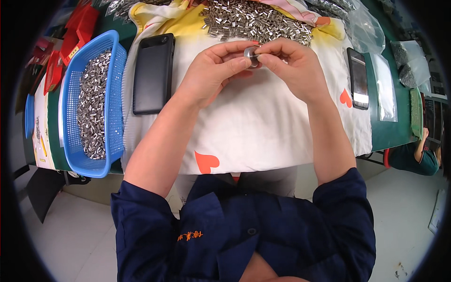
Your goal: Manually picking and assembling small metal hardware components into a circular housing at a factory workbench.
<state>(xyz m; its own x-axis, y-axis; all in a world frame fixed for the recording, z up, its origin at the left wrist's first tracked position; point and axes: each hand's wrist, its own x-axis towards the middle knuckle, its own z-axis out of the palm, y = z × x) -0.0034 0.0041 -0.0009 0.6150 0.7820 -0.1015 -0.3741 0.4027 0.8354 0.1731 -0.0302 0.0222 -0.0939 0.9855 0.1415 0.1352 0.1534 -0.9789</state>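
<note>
Head view, looking down. Left hand [206,70] and right hand [298,63] meet at upper centre of frame, over the white cloth [263,127]. Between the fingertips: a small round shiny disc [248,55]. I read the left grip as closed on its left side, thumb in front, fingers behind. Right thumb and forefinger are pinched together at its right side, apparently on it; too small for me to tell whether a pin sits between them.

Progress, my judgement: one piece in hand, mid-handling. Plenty of loose metal remains outside any container: the pile [253,21] of short pins at top centre, just beyond the hands. A second large lot sits in the basket at left. Which lot has been dealt with, if either, I cannot tell from here; neither looks close to used up.

Containers. Blue mesh basket [116,94], left of frame: a long heap of short silvery pins [94,103] along its floor, the near end less covered. Red bins [80,30] at upper left: insides not clear to me. Clear bag [366,30], upper right, beside the cloth: contents I can't make out. Another bag [406,75], further right, holds something dark and grainy, perhaps metal bits. Flat sleeve [385,89] near the phone [359,80] at right: contents not clear.
</note>
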